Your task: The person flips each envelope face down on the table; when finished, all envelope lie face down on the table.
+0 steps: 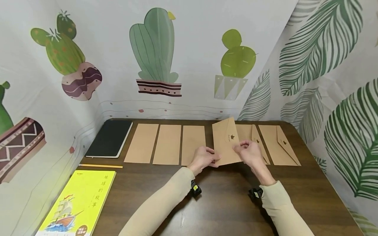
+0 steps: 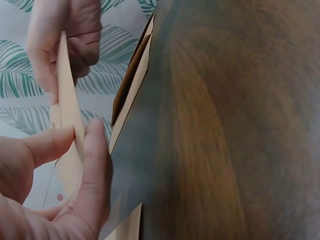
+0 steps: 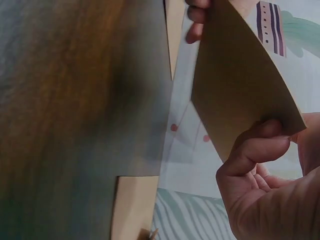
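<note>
Left hand [image 1: 204, 158] and right hand [image 1: 250, 151] both pinching a raised envelope [image 1: 225, 144], two envelopes [image 1: 273, 146] right of it, three envelopes [image 1: 167, 145] left, notebook [image 1: 109, 138] farther left

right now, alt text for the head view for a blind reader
A person's left hand and right hand hold a brown envelope over a dark table, with five more envelopes lying either side. At left are a black notebook, a pencil and a yellow book.
</note>
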Demonstrator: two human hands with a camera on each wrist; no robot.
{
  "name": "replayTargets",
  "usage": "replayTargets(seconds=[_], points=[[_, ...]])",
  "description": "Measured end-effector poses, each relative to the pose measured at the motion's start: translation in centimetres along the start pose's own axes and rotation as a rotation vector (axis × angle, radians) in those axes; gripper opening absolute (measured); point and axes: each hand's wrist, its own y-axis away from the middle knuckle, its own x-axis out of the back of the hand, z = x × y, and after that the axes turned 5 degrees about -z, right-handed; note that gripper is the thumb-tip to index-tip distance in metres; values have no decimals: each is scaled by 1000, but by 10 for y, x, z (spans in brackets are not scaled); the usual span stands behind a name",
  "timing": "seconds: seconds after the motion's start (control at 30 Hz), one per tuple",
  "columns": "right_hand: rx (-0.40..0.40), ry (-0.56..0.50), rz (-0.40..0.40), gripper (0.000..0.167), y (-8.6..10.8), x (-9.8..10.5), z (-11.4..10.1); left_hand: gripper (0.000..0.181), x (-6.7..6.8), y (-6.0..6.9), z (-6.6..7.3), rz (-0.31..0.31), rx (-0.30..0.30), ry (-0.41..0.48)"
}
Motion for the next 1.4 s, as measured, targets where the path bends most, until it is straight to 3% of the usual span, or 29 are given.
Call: replayTargets(seconds=[0.17,0.33,0.57,0.7,0.83,0.9,1.03,1.13,1.3,1.4], points=[[27,5,21,25,4,0,-6,25,-4,0,-2,-18,36,-22],[69,97,84,22,6,-5,-12,18,-7,-1,-2,-58,34,-22],[130,186,120,22,8,-15,-13,30,-11,-3,-1,-134,-126,-75],[175,84,78,33,8,-21,-14,32,-13,-2,-1,-147,-190,-98],[171,-86,-47,39,7,-28,-12,32,-14,-1,0,-135,-187,-87],[152,-109,-95,34,6,-31,-10,34,-14,-1,1,-123,-170,-59],[127,-59,-158,22,2,-34,-2,44,-12,1,4,-97,-144,-24],[117,-17,-191,20,0,-36,3,35,-10,1,4,-62,-148,-57],[113,49,-198,18,-3,-36,7,25,-8,-1,0,5,-161,-65],[123,122,-176,25,-4,-33,11,24,-7,-2,-2,39,-165,-54]])
